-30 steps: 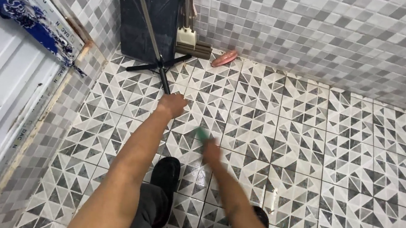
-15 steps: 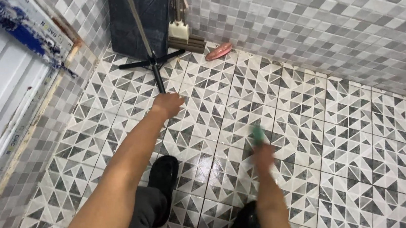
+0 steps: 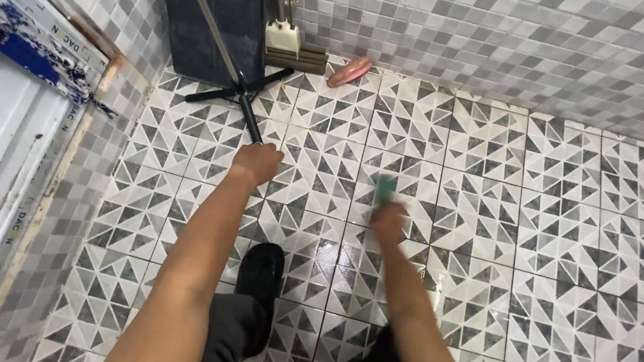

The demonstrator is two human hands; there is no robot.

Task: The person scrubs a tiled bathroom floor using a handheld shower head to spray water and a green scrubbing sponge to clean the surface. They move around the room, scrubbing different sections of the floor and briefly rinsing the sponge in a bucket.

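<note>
On the tiled floor [image 3: 538, 225], right hand [image 3: 389, 220] clasps green scrubber [image 3: 385, 189], left hand [image 3: 257, 163] fisted.

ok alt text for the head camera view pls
Seen from above, a person's right hand presses a green scrubber onto a wet patterned tile floor, while the left hand rests on the floor near a black stand leg.

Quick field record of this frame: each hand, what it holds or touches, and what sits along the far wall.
left hand: fist planted on the tiled floor, by one leg of the black stand
right hand: gripping a green scrubber on the floor
far wall: dark bin, squeegee mop head, pink brush
footwear: black slipper between the arms
</note>
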